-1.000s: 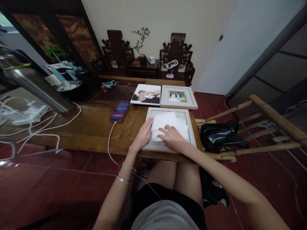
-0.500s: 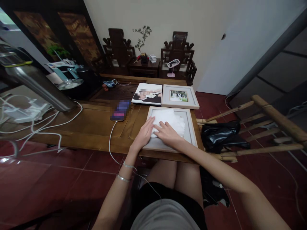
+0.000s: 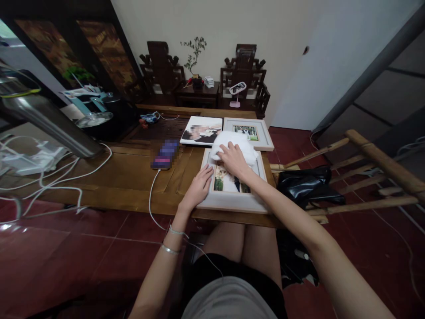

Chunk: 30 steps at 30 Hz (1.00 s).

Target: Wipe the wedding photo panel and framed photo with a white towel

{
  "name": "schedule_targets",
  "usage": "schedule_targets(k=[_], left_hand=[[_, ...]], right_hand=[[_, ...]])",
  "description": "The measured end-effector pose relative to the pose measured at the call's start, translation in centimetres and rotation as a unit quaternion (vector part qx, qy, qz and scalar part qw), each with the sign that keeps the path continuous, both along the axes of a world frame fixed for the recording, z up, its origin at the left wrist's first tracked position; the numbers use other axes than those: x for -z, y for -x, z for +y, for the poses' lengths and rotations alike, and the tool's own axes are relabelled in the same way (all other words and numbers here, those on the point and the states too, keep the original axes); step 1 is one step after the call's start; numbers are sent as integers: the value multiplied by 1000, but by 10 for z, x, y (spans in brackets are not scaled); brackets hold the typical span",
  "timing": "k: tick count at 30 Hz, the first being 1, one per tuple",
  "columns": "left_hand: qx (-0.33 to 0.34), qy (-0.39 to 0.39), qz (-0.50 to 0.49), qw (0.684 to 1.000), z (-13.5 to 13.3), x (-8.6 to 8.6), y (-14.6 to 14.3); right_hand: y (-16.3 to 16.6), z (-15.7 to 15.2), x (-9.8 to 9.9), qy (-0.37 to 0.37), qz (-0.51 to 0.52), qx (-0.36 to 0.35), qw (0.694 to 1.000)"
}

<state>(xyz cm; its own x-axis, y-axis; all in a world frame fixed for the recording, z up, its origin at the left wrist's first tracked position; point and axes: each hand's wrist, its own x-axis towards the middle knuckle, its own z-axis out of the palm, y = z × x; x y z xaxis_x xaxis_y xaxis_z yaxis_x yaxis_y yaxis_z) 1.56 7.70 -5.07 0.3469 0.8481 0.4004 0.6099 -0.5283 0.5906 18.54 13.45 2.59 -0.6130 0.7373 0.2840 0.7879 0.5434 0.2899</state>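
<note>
A pale picture frame [image 3: 239,204] lies flat at the near edge of the wooden table, with a photo [image 3: 221,184] partly uncovered in its middle. My left hand [image 3: 199,187] rests on the frame's left edge, fingers stretched out and holding nothing. Bunched under the bent fingers of my right hand [image 3: 235,160] is a white cloth [image 3: 245,144], which covers the far part of the frame and overlaps the second frame behind it. My right forearm crosses over the frame's right side.
Behind lie a second framed photo [image 3: 265,138] and a white photo panel [image 3: 195,129]. To the left are a plugged-in phone [image 3: 163,155], a steel bottle [image 3: 56,119] and tangled white cables [image 3: 71,170]. A bamboo chair [image 3: 381,177] holding a black bag [image 3: 303,186] stands at right.
My right hand has moved away from me over the frame, gathering the flat white cloth into a bunch and uncovering the photo. My left hand stays at the frame's left edge.
</note>
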Motion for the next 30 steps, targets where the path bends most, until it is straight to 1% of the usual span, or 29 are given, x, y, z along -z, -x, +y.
schedule_targets(k=[2, 4, 6, 8, 10, 12, 17, 19, 21, 23, 27, 30], left_hand=[[-5, -11, -5, 1000, 1, 1, 0], [-7, -19, -14, 1000, 3, 2, 1], [-3, -26, -22, 999, 5, 3, 2], [5, -31, -27, 999, 5, 5, 3], [7, -35, -31, 999, 6, 6, 3], [8, -36, -33, 999, 6, 8, 4], [4, -34, -31, 999, 6, 10, 3], [-2, -30, -31, 999, 5, 11, 3], [-10, -26, -28, 999, 5, 10, 2], [-18, -22, -23, 999, 3, 9, 2], [-21, -17, -15, 1000, 2, 7, 1], [-23, -17, -15, 999, 1, 5, 0]], right_hand=[[9, 10, 2, -2, -13, -40, 999], [18, 14, 8, 18, -31, -67, 997], [23, 16, 15, 36, -39, -58, 997], [19, 15, 19, 42, -39, -37, 998], [6, 12, 20, 45, -43, -17, 998], [-15, 9, 18, 47, -49, 6, 998], [-77, -1, 5, 47, -75, 80, 993], [-95, -7, 0, 51, -89, 102, 989], [-106, -18, -4, 63, -102, 103, 987], [-109, -35, -7, 82, -107, 88, 987], [-104, -87, -10, 129, -88, 59, 986], [-100, -126, -14, 176, -64, 24, 982]])
